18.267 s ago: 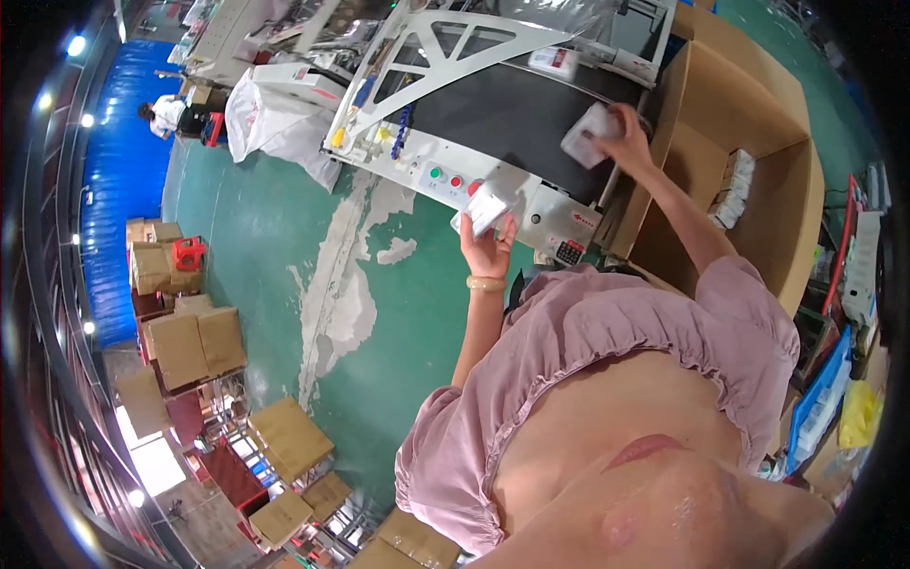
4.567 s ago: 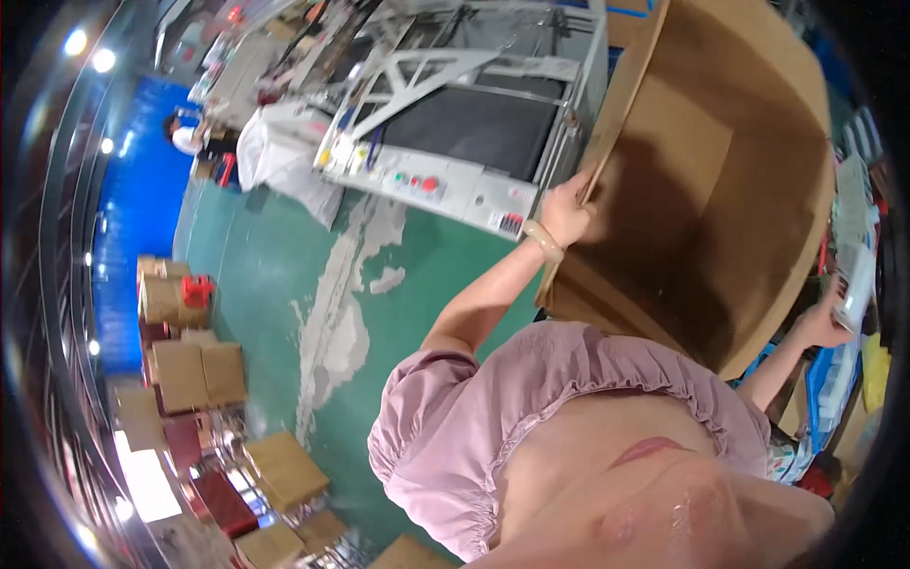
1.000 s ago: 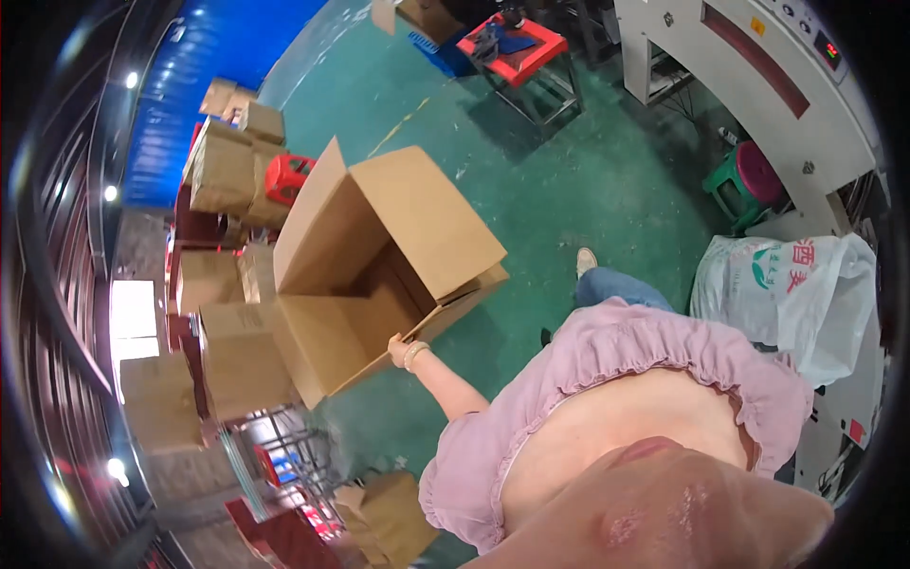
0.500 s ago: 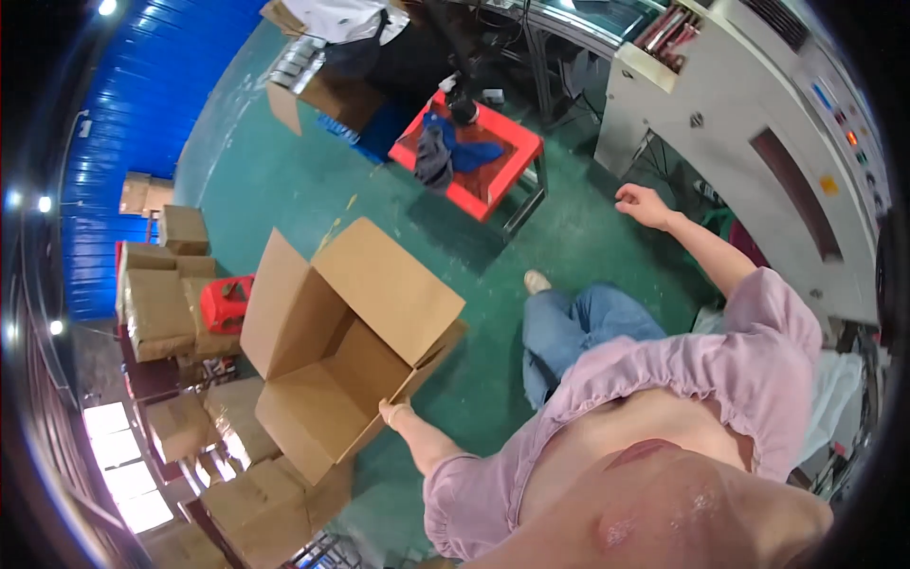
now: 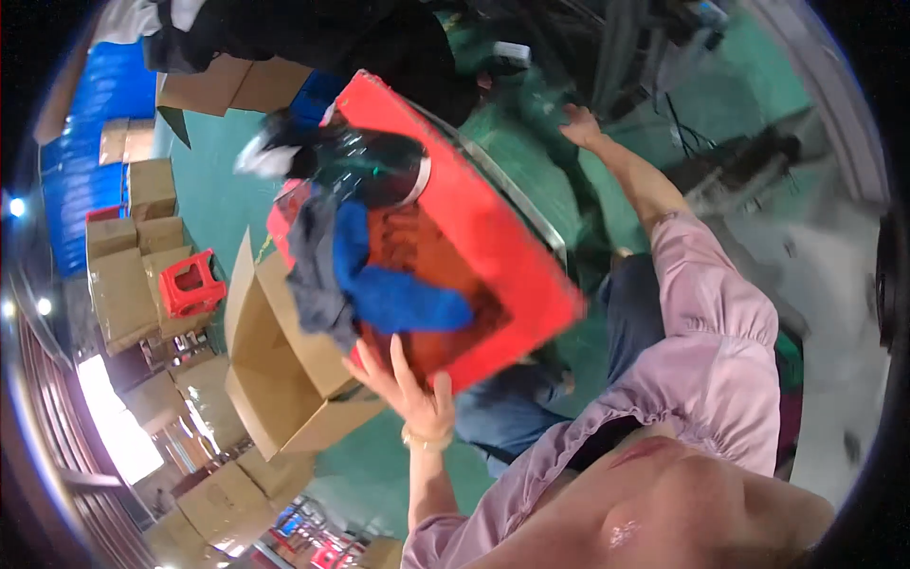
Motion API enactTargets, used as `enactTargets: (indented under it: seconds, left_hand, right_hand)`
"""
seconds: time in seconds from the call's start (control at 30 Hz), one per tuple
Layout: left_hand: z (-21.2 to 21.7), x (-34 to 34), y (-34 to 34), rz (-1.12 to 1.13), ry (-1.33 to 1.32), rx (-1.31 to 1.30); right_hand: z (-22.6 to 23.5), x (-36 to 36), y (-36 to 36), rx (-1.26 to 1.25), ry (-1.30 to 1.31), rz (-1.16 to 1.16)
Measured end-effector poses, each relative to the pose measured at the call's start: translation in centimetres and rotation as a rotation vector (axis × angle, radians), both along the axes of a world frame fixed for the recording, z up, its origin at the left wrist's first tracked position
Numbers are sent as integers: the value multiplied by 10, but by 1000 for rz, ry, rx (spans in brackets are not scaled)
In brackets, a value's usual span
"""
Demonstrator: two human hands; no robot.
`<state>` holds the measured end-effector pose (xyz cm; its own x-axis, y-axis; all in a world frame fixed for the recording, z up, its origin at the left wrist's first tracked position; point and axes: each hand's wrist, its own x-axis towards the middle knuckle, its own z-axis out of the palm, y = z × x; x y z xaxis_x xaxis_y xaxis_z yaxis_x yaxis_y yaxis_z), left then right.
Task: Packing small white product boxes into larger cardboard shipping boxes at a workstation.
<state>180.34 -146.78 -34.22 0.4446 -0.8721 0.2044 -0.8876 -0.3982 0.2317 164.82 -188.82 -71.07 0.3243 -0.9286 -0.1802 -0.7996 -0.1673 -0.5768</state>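
Observation:
My left hand (image 5: 406,396) is at the near edge of the red stool (image 5: 531,294), with its fingers spread over the rim beside the cloths. On the stool top lie a blue cloth (image 5: 403,296) and a dark grey cloth (image 5: 320,261). A dark see-through bottle (image 5: 374,166) with a blurred black and white top stands at the stool's far left. Beyond the stool's right side, my right hand (image 5: 580,126) is stretched out, fingers apart, holding nothing visible. Left of the stool, partly hidden by it, an open cardboard box (image 5: 275,384) rests with its flaps raised.
Taped cartons (image 5: 123,294) are stacked along the left, with a small red plastic stool (image 5: 192,284) beside them. A grey machine (image 5: 834,379) borders the right side. Another open carton (image 5: 232,85) and dark equipment (image 5: 379,38) lie at the far side.
My left hand has let go of the cardboard box and come to the red stool's edge. The view has moved much closer to the stool. My right arm reaches farther forward.

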Motion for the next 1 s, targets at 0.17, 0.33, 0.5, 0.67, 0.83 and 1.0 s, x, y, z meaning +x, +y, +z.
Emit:
enactTargets:
  seconds: [0.17,0.33,0.5,0.67,0.83,1.0]
  left_hand:
    - [-12,-12,-2,243,-121,-24]
    - [-19,-8,-10,316,-194,-2]
    - [-13,-25,-22,360,-178,-2]
    - [-5,-27,-21,374,-170,55]
    - [-15,-7,-3,218,-125,-1]
    - [-1,-8,0,23,71,-90]
  right_hand:
    - [-56,87,-109,18,90,292]
    - [-108,109,-185,-313,458,228]
    - [-105,142,-203,-243,406,393]
    - [-202,142,-210,-142,-10,19]
    - [-184,105,-139,-293,-783,-215]
    - [109,53,16,-209,-948,-276]
